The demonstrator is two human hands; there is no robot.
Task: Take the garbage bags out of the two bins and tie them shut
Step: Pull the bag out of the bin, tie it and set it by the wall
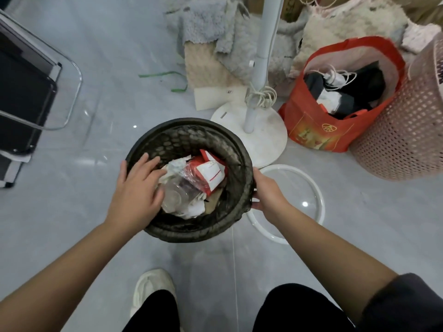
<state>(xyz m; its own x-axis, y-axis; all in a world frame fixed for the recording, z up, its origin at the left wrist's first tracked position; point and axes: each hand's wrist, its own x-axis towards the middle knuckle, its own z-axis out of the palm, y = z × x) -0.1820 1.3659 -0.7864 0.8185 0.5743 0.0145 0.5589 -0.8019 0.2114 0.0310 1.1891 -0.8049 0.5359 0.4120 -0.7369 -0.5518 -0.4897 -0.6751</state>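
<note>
A round mesh bin (189,137) lined with a black garbage bag (237,188) stands on the floor in front of me. Inside lie crumpled paper, clear plastic and a red-and-white package (208,173). My left hand (137,188) reaches over the bin's left rim with straight, spread fingers, resting on the trash. My right hand (266,192) grips the bag's edge at the bin's right rim, fingers curled round it. A second bin, pink and perforated (405,130), stands at the right edge.
A white ring (311,188) lies on the floor right of the bin. Behind it stands a white fan base with pole (254,121), a full red shopping bag (335,104), and piled blankets (215,44). A dark chair (24,92) stands left. My shoe (153,288) is below.
</note>
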